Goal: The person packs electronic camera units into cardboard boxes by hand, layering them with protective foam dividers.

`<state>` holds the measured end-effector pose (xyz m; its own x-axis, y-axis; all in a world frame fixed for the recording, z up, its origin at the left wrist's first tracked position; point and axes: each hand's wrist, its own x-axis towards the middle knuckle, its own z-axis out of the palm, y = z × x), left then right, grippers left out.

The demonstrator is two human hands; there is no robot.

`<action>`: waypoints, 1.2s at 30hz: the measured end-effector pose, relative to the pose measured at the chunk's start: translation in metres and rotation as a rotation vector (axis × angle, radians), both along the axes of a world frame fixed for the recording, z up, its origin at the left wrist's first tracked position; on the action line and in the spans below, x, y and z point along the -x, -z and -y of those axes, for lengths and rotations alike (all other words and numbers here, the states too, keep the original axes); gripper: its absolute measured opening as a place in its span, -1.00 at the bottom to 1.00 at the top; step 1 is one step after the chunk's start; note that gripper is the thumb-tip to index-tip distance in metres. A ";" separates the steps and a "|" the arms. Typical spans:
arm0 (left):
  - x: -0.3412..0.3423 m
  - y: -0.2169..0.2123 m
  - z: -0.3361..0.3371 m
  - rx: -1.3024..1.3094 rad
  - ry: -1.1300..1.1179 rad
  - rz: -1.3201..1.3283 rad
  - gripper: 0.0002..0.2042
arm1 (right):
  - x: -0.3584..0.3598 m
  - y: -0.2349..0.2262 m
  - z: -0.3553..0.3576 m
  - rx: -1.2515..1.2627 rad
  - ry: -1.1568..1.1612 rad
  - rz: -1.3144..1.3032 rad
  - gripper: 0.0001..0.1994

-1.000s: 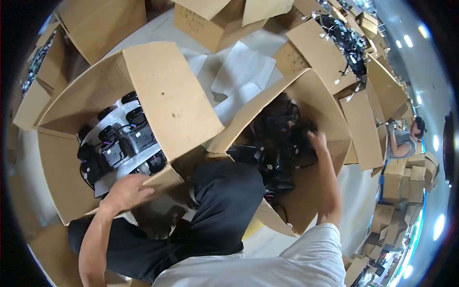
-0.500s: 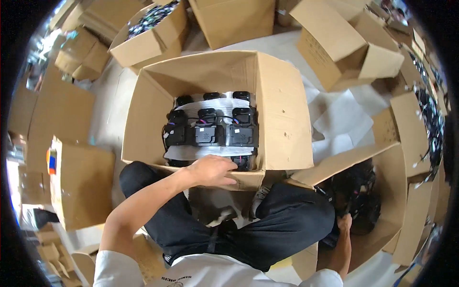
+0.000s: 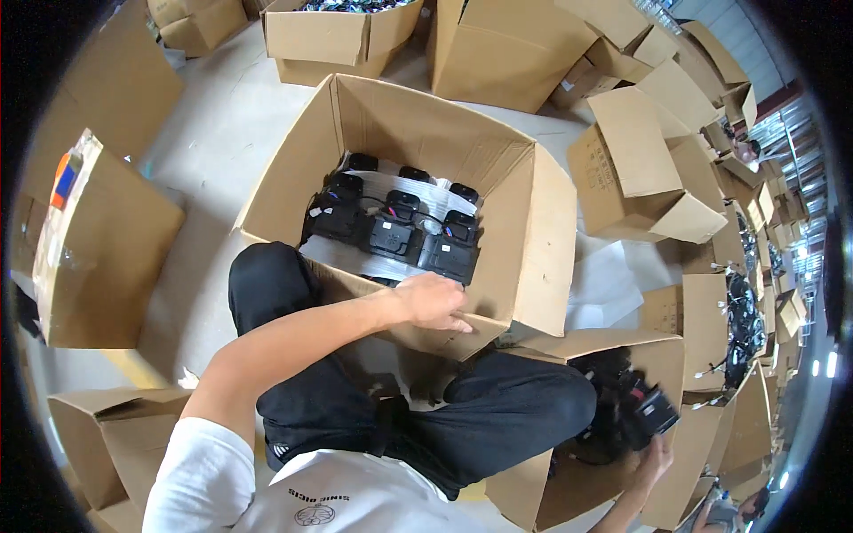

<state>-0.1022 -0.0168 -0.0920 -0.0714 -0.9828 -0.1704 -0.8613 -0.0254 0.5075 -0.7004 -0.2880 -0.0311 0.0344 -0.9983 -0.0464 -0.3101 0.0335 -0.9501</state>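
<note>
The left hand (image 3: 435,302) lay flat and open on the near wall of the open carton (image 3: 524,240), gripping nothing. The right hand (image 3: 656,457), beside that carton, clasped a black device (image 3: 653,413). Risk: a one-handed hold could drop it.
</note>
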 end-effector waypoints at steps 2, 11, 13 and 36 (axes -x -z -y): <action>0.004 -0.006 0.005 0.037 -0.094 -0.128 -0.35 | -0.083 -0.077 -0.023 0.109 -0.052 0.067 -0.71; 0.061 -0.104 0.022 0.299 -0.545 -1.640 -0.16 | -0.342 -0.099 -0.120 0.126 -0.579 0.141 -0.51; 0.047 -0.118 0.015 0.294 -0.699 -1.779 -0.20 | -0.377 -0.102 -0.159 0.381 -0.674 0.161 -0.50; -0.106 -0.075 -0.019 0.341 -1.220 -1.594 -0.55 | -0.597 -0.104 -0.104 -0.141 -0.703 0.166 -0.53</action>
